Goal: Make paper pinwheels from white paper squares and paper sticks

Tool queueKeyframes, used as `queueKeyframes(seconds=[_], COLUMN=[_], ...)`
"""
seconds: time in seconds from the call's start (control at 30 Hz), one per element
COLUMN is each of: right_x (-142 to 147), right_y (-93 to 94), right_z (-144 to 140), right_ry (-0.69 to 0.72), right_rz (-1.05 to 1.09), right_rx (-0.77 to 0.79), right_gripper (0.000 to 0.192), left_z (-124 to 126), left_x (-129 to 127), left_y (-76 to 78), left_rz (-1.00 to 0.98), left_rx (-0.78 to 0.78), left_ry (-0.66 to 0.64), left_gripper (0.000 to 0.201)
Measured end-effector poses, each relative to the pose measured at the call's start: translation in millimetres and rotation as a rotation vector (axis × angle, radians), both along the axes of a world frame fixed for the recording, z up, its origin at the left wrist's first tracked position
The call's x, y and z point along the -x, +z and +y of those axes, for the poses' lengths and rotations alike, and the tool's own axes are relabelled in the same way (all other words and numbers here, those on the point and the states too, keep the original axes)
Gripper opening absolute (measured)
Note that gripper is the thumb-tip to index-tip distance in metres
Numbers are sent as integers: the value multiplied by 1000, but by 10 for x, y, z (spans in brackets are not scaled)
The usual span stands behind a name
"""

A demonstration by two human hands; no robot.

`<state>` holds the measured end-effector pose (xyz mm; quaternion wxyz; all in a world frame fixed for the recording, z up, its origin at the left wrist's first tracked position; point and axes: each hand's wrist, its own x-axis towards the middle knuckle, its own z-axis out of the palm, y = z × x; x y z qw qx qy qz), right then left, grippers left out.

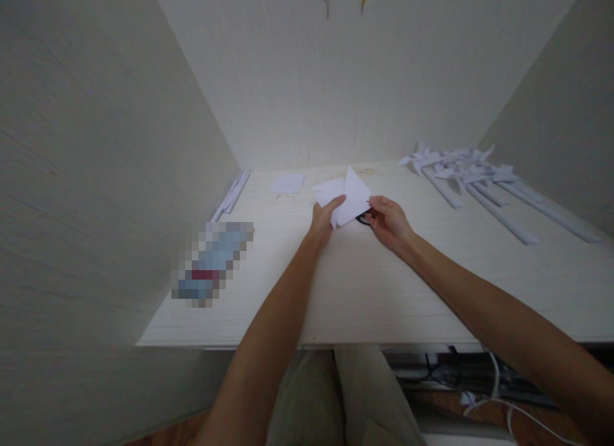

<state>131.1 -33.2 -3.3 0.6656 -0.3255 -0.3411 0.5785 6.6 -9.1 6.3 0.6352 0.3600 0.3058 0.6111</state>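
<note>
Both hands meet over the pale desk [364,286]: the left hand [322,221] pinches the lower left edge of a folded white paper [354,199], and the right hand [389,222] grips its right side, with a dark object partly hidden beneath. Finished paper pinwheels [472,177] lie at the right, a small paper square [286,183] and rolled paper sticks [233,193] at the left.

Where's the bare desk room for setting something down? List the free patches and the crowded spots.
Free: the near strip of the desk between the front edge and both hands, and the stretch right of the right hand, short of the paper pinwheels. Crowded: the middle around the folded paper in the left hand, and the far right corner.
</note>
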Motion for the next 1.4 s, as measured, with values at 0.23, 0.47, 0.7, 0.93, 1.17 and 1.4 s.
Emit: queueKeyframes(seconds=[0.23, 0.47, 0.7, 0.93, 1.17, 1.4], right_x=[-17, 14, 92, 98, 68, 78], right_y=[1, 23, -2, -56, -58, -39], right_z=[-3, -24, -66, -34, -20, -54], right_ry=[6, 41, 202, 56, -7, 54], right_rz=[-7, -3, -300, -350, -352, -369], right_rx=[-48, -38, 20, -59, -65, -63], right_gripper=[15, 14, 22, 20, 18, 16], left_z=[-10, 11, 31, 6, 0, -3], left_x=[-2, -3, 12, -3, -3, 4], left_y=[-18, -19, -22, -30, -46, -35], left_rz=[64, 21, 39, 122, 179, 171], left_rx=[28, -4, 10, 8, -16, -17], left_ry=[67, 102, 134, 63, 8, 64], left_gripper=[26, 24, 24, 18, 21, 21])
